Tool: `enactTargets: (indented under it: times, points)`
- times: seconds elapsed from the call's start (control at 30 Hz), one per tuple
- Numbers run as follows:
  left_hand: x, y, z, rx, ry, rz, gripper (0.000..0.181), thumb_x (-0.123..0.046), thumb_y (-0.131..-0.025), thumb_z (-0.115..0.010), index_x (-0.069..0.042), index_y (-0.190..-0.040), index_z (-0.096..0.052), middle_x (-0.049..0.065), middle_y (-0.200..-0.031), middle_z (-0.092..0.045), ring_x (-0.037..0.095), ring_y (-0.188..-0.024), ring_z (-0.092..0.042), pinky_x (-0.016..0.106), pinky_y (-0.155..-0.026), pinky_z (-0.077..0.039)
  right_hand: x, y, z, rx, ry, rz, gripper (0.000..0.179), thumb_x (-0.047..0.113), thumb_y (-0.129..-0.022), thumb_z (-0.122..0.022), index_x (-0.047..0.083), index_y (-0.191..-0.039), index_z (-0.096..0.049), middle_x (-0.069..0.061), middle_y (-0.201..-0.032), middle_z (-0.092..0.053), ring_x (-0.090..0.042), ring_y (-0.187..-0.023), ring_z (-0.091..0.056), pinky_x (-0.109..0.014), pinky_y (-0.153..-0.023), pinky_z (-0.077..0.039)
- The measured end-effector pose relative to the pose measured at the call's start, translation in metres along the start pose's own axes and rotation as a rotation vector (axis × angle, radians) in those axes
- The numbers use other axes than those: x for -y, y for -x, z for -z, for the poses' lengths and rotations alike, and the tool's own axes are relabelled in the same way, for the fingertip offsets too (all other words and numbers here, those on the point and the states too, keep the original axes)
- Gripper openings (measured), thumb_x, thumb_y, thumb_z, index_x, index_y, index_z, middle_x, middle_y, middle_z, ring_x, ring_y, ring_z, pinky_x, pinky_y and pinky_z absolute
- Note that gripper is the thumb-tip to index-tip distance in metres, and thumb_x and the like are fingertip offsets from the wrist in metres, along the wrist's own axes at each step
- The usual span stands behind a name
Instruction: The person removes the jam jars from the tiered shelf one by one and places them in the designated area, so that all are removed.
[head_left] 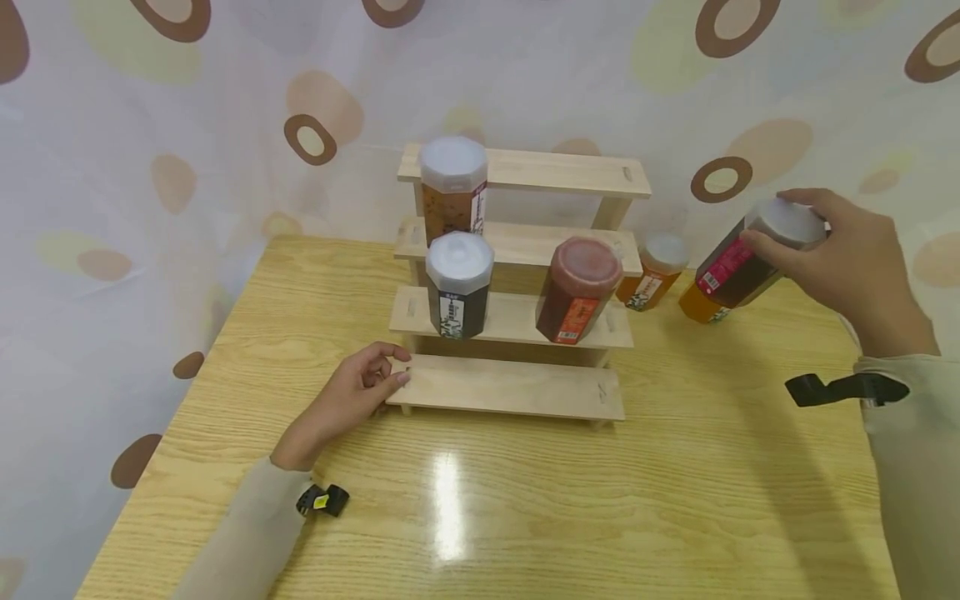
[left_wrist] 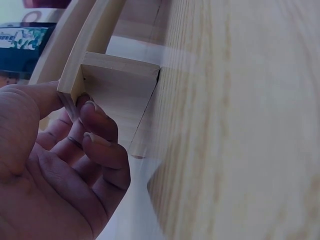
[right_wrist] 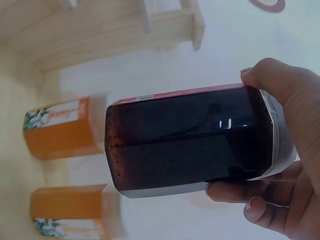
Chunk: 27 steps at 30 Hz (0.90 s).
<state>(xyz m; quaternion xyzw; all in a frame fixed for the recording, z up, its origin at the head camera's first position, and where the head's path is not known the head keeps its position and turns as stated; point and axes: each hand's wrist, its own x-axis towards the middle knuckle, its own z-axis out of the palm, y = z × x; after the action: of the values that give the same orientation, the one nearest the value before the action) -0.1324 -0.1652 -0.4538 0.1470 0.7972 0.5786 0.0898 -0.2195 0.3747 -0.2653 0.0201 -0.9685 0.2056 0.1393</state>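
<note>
My right hand (head_left: 855, 258) grips a dark jar (head_left: 731, 271) with a pink label around its whitish lid. The jar hangs tilted above the right side of the table; in the right wrist view its dark contents (right_wrist: 190, 137) show through the eight-sided wall. At the left end of a stepped wooden shelf (head_left: 510, 387), my left hand (head_left: 348, 396) pinches the lowest board. The left wrist view puts the thumb on one face of that board (left_wrist: 75, 70) and curled fingers (left_wrist: 102, 142) at the other.
On the shelf stand a speckled amber jar (head_left: 450, 204) at upper left, a black jar (head_left: 459, 304) and a red-brown jar (head_left: 573, 304) lower down. Two orange jars (head_left: 645, 287) (right_wrist: 67, 212) stand on the table (head_left: 600, 508) right of the shelf. Behind hangs a patterned cloth (head_left: 525, 83).
</note>
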Motion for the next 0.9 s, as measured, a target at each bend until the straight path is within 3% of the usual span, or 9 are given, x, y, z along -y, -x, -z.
enactTargets:
  times: [0.07,0.1,0.17,0.2,0.23,0.27,0.6,0.77,0.9]
  points:
    - [0.000,0.000,0.000,0.000,0.000,0.002,0.025,-0.010,-0.104,-0.065,0.000,-0.126,-0.061,0.010,-0.078,-0.053,0.014,-0.056,-0.050,0.023,-0.051,-0.042,-0.007,0.004,-0.005,-0.002,0.009,0.007,0.072,0.046,-0.092,-0.077,0.003,-0.146,-0.056,-0.040,-0.132,-0.057,-0.059,-0.106,-0.059,-0.023,-0.060,-0.049]
    - [-0.001,0.000,0.000,0.000,0.003,0.003,0.025,-0.010,-0.104,-0.065,0.000,-0.126,-0.061,0.010,-0.078,-0.053,0.014,-0.056,-0.050,0.023,-0.051,-0.042,-0.010,0.006,-0.008,0.002,0.011,0.006,0.072,0.046,-0.092,-0.076,0.002,-0.146,-0.055,-0.041,-0.131,-0.056,-0.059,-0.105,-0.058,-0.028,-0.062,-0.053]
    - [-0.001,0.000,0.000,0.002,0.006,0.002,0.025,-0.010,-0.104,-0.065,0.000,-0.127,-0.061,0.009,-0.078,-0.053,0.014,-0.055,-0.050,0.023,-0.051,-0.042,-0.015,0.010,-0.014,0.012,0.014,0.004,0.072,0.046,-0.093,-0.075,0.002,-0.147,-0.054,-0.042,-0.131,-0.055,-0.060,-0.105,-0.058,-0.053,-0.072,-0.057]
    - [-0.001,0.000,0.000,0.004,0.010,-0.001,0.025,-0.009,-0.104,-0.064,0.000,-0.127,-0.060,0.009,-0.078,-0.053,0.014,-0.055,-0.049,0.023,-0.051,-0.042,-0.018,0.012,-0.017,0.019,0.016,0.003,0.072,0.046,-0.094,-0.075,0.002,-0.147,-0.054,-0.043,-0.131,-0.054,-0.061,-0.105,-0.057,-0.065,-0.076,-0.054]
    - [-0.002,0.000,0.000,0.005,0.012,-0.003,0.025,-0.009,-0.104,-0.064,0.000,-0.127,-0.060,0.009,-0.078,-0.052,0.014,-0.055,-0.049,0.023,-0.051,-0.042,-0.021,0.014,-0.020,0.025,0.017,-0.002,0.072,0.046,-0.094,-0.074,0.002,-0.147,-0.053,-0.043,-0.132,-0.054,-0.061,-0.105,-0.057,-0.066,-0.077,-0.053]
    - [-0.002,0.001,0.000,0.006,0.016,-0.006,0.025,-0.009,-0.104,-0.064,0.001,-0.127,-0.060,0.009,-0.077,-0.052,0.014,-0.055,-0.049,0.023,-0.051,-0.042,-0.024,0.016,-0.022,0.030,0.015,-0.004,0.072,0.046,-0.094,-0.074,0.002,-0.147,-0.053,-0.043,-0.133,-0.053,-0.061,-0.106,-0.057,-0.075,-0.082,-0.047]
    - [-0.002,0.001,0.000,0.006,0.028,-0.017,0.025,-0.007,-0.104,-0.064,0.001,-0.127,-0.060,0.008,-0.077,-0.052,0.013,-0.055,-0.049,0.023,-0.051,-0.043,-0.054,0.028,-0.042,0.079,0.003,-0.029,0.069,0.046,-0.095,-0.073,0.000,-0.142,-0.054,-0.043,-0.131,-0.054,-0.061,-0.105,-0.057,-0.073,-0.080,-0.048]
    - [-0.002,0.001,0.000,0.007,0.033,-0.017,0.025,-0.007,-0.104,-0.064,0.001,-0.127,-0.060,0.009,-0.077,-0.052,0.013,-0.054,-0.049,0.024,-0.051,-0.043,-0.065,0.033,-0.047,0.109,0.014,-0.058,0.071,0.049,-0.094,-0.072,0.000,-0.141,-0.052,-0.041,-0.128,-0.055,-0.059,-0.102,-0.057,-0.063,-0.072,-0.049]
    - [-0.002,0.001,0.000,0.008,0.036,-0.018,0.025,-0.007,-0.104,-0.064,0.001,-0.127,-0.060,0.009,-0.077,-0.052,0.013,-0.054,-0.049,0.024,-0.051,-0.043,-0.070,0.037,-0.050,0.127,0.024,-0.064,0.074,0.050,-0.094,-0.072,-0.002,-0.142,-0.050,-0.042,-0.129,-0.054,-0.059,-0.103,-0.056,-0.062,-0.072,-0.048]
